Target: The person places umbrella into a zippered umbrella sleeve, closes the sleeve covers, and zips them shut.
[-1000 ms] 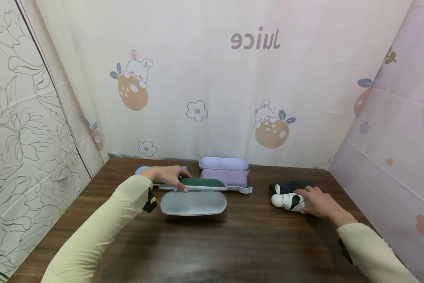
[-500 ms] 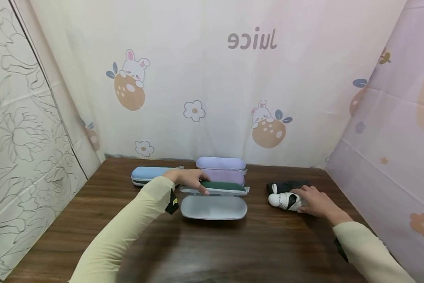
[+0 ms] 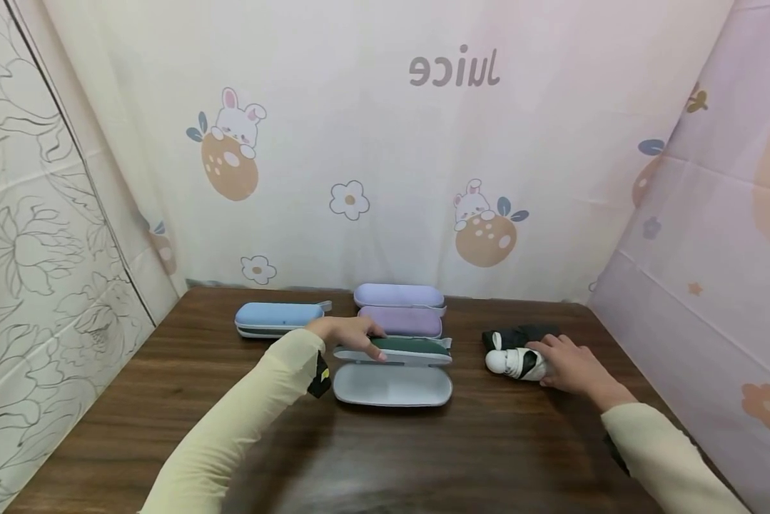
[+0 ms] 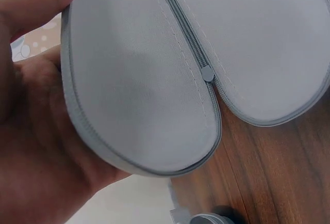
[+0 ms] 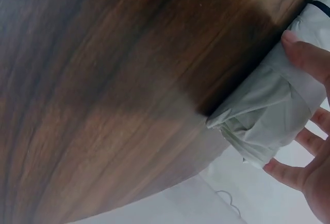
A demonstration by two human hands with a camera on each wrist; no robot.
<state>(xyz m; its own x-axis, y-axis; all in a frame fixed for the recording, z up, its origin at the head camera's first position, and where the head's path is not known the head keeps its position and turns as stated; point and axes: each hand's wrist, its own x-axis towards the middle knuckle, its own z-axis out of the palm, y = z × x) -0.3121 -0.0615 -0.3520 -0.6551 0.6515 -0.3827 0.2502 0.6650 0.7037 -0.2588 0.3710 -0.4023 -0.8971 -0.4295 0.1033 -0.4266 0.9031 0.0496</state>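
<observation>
My left hand (image 3: pixel 351 334) grips the raised lid of a green zip case (image 3: pixel 394 386), thumb over the edge and fingers behind. The case lies unfolded. Its pale grey lining (image 4: pixel 134 90) and zip show in the left wrist view. Over on the right, my right hand (image 3: pixel 571 365) holds a white folded umbrella (image 3: pixel 521 363) lying on the table, thumb on one side and fingers on the other. The umbrella's gathered cloth end (image 5: pixel 268 110) fills that hand in the right wrist view. Its rounded white knob points left.
Behind the umbrella lies a dark folded one (image 3: pixel 526 335). A blue zip case (image 3: pixel 278 314) rests at the back left. Two lavender cases, one paler (image 3: pixel 399 295) and one more purple (image 3: pixel 400 321), lie behind the green case. Printed curtains edge the wooden table (image 3: pixel 385 464).
My left hand has moved the green case rightward and toward me, uncovering the blue case and setting it in front of the lavender ones. My right hand stays at the white umbrella.
</observation>
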